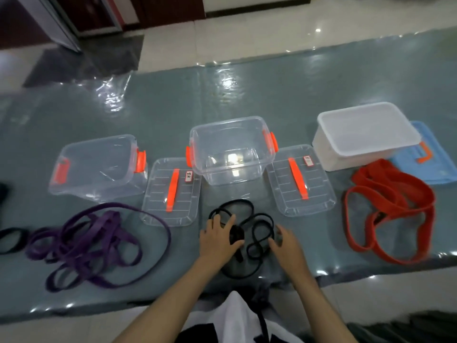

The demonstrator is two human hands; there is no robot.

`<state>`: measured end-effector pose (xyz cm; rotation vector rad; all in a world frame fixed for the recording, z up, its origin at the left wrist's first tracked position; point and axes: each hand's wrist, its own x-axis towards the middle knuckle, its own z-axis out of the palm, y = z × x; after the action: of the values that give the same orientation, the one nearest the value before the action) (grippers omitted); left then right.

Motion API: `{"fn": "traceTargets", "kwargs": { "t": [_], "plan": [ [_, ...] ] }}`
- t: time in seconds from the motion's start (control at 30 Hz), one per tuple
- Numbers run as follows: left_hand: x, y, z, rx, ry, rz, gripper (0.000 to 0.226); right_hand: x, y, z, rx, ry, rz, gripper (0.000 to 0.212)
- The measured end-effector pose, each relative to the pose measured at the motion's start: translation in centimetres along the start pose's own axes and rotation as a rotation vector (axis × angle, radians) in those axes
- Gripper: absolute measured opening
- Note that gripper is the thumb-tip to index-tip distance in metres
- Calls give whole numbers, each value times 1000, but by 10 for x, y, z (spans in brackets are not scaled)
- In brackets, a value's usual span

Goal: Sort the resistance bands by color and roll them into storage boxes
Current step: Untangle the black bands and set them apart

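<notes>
Two hands — left hand fingers gripping the black bands, right hand fingers spread — lid labels unreadable.

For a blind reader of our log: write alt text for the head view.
Two bare hands, left hand and right hand, gather thin black resistance bands on a teal mat. Purple bands lie left, red bands right, behind them two open clear plastic boxes and a lidded white box.

lid left of box
</notes>
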<state>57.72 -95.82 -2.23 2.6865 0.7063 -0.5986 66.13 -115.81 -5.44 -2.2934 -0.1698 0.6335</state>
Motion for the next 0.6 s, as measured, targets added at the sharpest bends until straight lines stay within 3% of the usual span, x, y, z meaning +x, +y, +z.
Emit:
{"fn": "traceTargets", "kwargs": {
  "t": [0.33, 0.6],
  "plan": [
    [-36, -44, -13, 47, 164, 21, 72, -13, -59, -7, -344, 58, -372, 33],
    [-75, -133, -25, 84, 188, -88, 65, -33, -139, 60, -461, -44, -657, 17]
  ]
}}
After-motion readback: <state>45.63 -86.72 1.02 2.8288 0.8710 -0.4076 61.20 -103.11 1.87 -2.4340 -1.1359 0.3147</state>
